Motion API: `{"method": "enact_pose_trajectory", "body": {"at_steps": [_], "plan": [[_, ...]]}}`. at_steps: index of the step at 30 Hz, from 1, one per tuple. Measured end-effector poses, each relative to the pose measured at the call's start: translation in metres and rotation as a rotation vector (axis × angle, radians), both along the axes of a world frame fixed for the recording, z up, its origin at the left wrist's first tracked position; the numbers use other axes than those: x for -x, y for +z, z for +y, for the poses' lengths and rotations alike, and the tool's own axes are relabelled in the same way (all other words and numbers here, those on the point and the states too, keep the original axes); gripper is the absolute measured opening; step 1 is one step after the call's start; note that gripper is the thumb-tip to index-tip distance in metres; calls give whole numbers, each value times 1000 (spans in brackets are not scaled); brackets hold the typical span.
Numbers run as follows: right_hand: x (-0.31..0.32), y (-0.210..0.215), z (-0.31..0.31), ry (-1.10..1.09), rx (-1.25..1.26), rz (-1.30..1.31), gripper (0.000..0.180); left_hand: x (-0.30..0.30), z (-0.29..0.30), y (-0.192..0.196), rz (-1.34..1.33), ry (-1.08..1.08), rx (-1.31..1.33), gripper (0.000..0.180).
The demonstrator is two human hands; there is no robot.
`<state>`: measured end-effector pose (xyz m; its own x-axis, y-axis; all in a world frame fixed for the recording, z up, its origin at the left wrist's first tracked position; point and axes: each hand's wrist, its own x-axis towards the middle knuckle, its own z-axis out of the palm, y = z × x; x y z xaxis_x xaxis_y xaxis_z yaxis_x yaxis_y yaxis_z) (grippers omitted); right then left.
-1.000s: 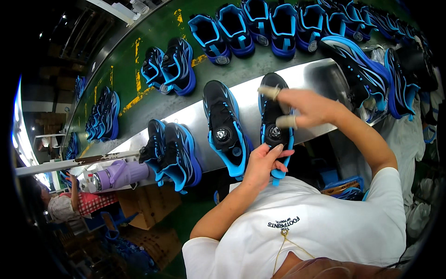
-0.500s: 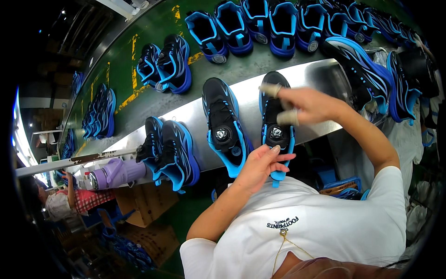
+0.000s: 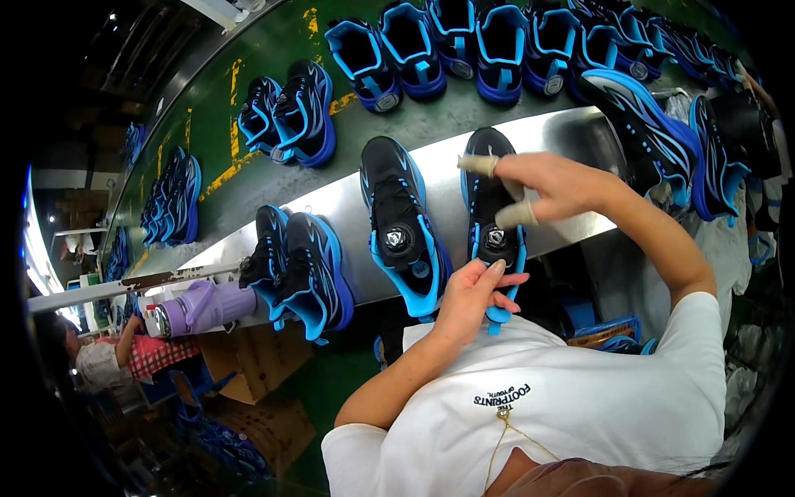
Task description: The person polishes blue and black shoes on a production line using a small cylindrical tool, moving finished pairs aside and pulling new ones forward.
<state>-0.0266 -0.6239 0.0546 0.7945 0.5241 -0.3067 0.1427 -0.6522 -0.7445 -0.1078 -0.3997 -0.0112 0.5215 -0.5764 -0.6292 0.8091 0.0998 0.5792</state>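
Note:
A black and blue sneaker [image 3: 490, 189] lies on the metal ledge in front of me, toe pointing away, with a round dial [image 3: 495, 239] on its tongue. My left hand [image 3: 470, 300] pinches the tongue just below the dial, thumb on top. Above the shoe's upper, my right hand [image 3: 556, 189] is spread, with pale covers on its thumb and index finger; the thumb is close to the dial and nothing is in the grasp. Left of this shoe lies a matching sneaker [image 3: 396, 186], which neither hand touches.
Another sneaker pair [image 3: 310, 265] stands left on the metal ledge [image 3: 339, 201], near a lilac bottle [image 3: 217, 305]. Beyond runs a green surface [image 3: 290, 186] carrying more sneakers [image 3: 500, 50]. Two sneakers [image 3: 650, 124] lean at the right. A co-worker [image 3: 108, 360] is at far left.
My right hand, blurred before, now shows sharply, its fingers still apart over the shoe. The left hand keeps its pinch on the tongue. The whole view has shifted slightly.

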Motion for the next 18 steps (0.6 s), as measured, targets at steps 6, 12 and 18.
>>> {"method": "enact_pose_trajectory", "body": {"at_steps": [6, 12, 18], "plan": [[27, -32, 24, 343, 46, -501, 64, 5, -7, -3, -33, 9, -56, 29], [43, -53, 30, -15, -107, -391, 57, -1, -10, 7, -29, -42, -58, 29], [25, -41, 14, 252, -100, -473, 64, 0, -10, 1, -9, 7, 10, 25]]}}
